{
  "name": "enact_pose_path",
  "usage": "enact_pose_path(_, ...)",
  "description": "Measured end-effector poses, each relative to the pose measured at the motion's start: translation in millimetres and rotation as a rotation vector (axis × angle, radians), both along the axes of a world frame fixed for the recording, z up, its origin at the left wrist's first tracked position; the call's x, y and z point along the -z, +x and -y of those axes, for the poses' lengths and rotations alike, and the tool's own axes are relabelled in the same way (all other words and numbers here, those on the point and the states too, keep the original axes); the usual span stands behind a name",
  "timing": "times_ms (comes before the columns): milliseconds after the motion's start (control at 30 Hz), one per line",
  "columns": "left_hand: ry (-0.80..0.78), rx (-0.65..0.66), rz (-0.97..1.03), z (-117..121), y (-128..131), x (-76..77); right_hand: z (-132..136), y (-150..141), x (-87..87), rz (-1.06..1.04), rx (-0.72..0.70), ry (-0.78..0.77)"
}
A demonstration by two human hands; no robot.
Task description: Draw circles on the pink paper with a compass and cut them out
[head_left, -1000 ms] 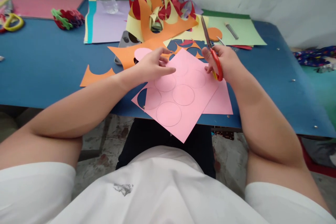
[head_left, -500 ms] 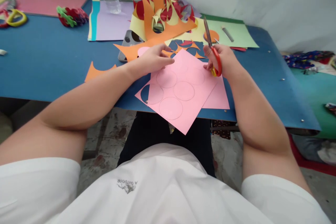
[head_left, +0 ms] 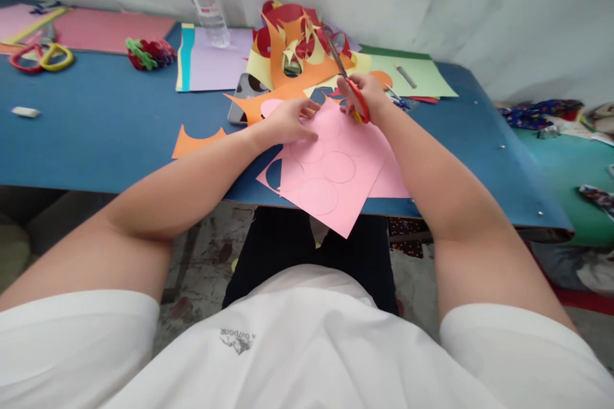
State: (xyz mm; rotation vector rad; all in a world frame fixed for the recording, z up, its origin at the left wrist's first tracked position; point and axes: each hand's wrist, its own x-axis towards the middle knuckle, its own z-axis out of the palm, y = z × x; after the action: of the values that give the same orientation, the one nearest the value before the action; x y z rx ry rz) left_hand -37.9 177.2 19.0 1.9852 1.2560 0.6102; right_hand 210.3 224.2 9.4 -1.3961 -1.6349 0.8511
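Observation:
A pink paper sheet (head_left: pixel 352 195) with several pencilled circles lies tilted at the table's front edge, one corner hanging over. My left hand (head_left: pixel 291 121) grips its upper left edge, thumb on top and fingers partly hidden. Scissors (head_left: pixel 361 102) with red-orange and yellow handles are held in my right hand (head_left: pixel 371 94), blades pointing up and away. That hand is at the sheet's upper right edge; its fingertips are partly hidden. Beneath lies more pink paper (head_left: pixel 396 184), and a round hole shows at its left side.
Beyond my hands is a heap of orange, red and yellow paper scraps (head_left: pixel 307 38) beside a water bottle (head_left: pixel 210 13). An orange offcut (head_left: pixel 197 144), an eraser (head_left: pixel 25 112) and other scissors (head_left: pixel 41 57) lie left. Purple sheets (head_left: pixel 235 61) and pale green sheets (head_left: pixel 432 77) lie behind.
My right hand has moved left with the scissors, closer to my left hand and the sheet's top corner. The view has shifted slightly. My left hand stays at the paper's edge.

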Motion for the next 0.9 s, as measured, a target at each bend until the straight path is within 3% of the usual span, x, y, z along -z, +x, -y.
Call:
enact_pose_path(200, 0.019, -0.011, -0.072, -0.8, 1.7, -0.7, -7.3, -6.3, 2.0, -0.025, 0.015, 0.013)
enact_pose_path(300, 0.072, 0.029, -0.115, 2.9, 2.9, -3.7, 0.2, 0.4, -0.6, -0.036, 0.106, 0.033)
enact_pose_path(400, 0.027, 0.024, 0.017, 6.4, 3.6, -8.3, 11.8, 13.1, -11.0, -0.059, 0.285, 0.101)
enact_pose_path(533, -0.004, -0.101, 0.225, 3.7, 1.1, -17.8, 27.3, 34.1, -27.9, -0.155, 0.517, 0.212)
enact_pose_path(700, 0.113, -0.188, 0.387, -0.1, -11.8, -33.8, 40.4, 44.4, -16.8, -0.256, 0.589, 0.242)
enact_pose_path(900, 0.143, -0.146, 0.354, -1.3, -26.0, -44.0, 49.5, 30.4, 0.9, -0.341, 0.296, -0.001)
